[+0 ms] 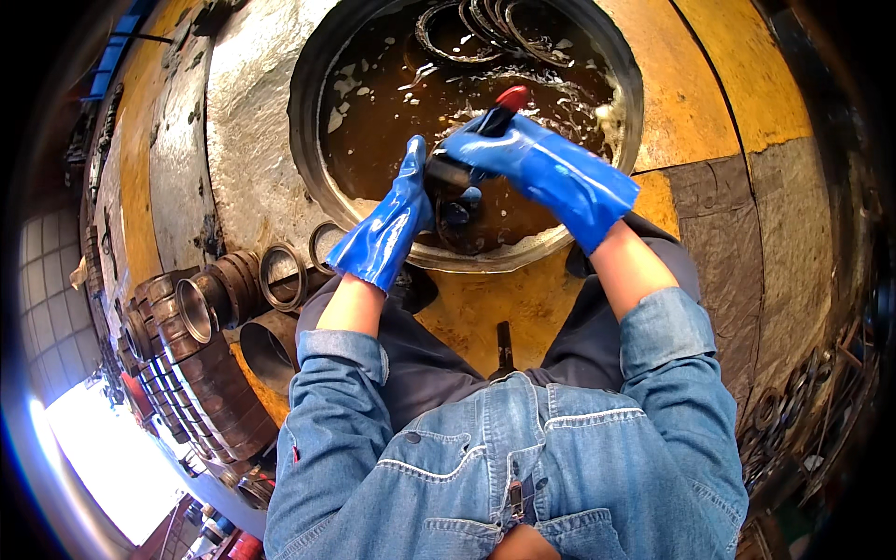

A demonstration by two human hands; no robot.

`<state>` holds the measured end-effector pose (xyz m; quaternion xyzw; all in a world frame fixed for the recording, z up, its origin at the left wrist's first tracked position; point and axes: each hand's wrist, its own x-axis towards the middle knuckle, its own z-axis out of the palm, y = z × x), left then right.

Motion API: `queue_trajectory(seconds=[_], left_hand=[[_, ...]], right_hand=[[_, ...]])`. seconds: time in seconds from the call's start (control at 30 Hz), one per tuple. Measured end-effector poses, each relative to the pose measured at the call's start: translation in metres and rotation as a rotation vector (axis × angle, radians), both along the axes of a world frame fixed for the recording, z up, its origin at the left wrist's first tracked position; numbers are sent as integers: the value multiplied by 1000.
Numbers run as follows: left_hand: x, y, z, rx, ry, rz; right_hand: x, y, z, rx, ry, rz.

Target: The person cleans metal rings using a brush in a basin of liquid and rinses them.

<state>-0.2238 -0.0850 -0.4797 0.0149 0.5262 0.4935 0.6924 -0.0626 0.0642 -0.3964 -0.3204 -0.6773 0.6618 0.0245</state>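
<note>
Both my hands wear long blue rubber gloves over a round metal basin (628, 112) of brown, foamy liquid. My right hand (499, 149) is wrapped round a black-handled tool with a red end (512, 98); its working end is hidden. Between the gloves sits a dark cylindrical metal part (448, 174), partly covered by the fingers. My left hand (397, 213) grips this part from the left, thumb pointing up. Just below it, something dark shows at the liquid's surface, too unclear to name. Several thin metal rings (425, 45) lie in the liquid at the far side.
Metal rings (283, 277) and wide sleeves (196, 310) stand on the floor left of the basin, beside a long row of stacked rings (219, 401). Worn metal plates (252, 112) cover the floor. Loose metal parts (803, 392) are heaped at the far right.
</note>
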Motion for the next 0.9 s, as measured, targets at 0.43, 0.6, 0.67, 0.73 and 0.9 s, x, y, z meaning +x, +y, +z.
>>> queue_trajectory(seconds=[0.43,0.6,0.67,0.73,0.9], left_hand=[[15,-6,32,84,161,-391],[48,2,54,261,240,-27],[47,3,51,419,312,-49],[47,1,43,315,345,-142],[14,-10,26,161,-69,-52]], right_hand=[[25,27,-21,247,-491,-227],[55,27,10,163,-165,-497],[61,42,-2,244,-249,-505],[58,52,-17,287,-338,-477],[47,34,7,215,-219,-380]])
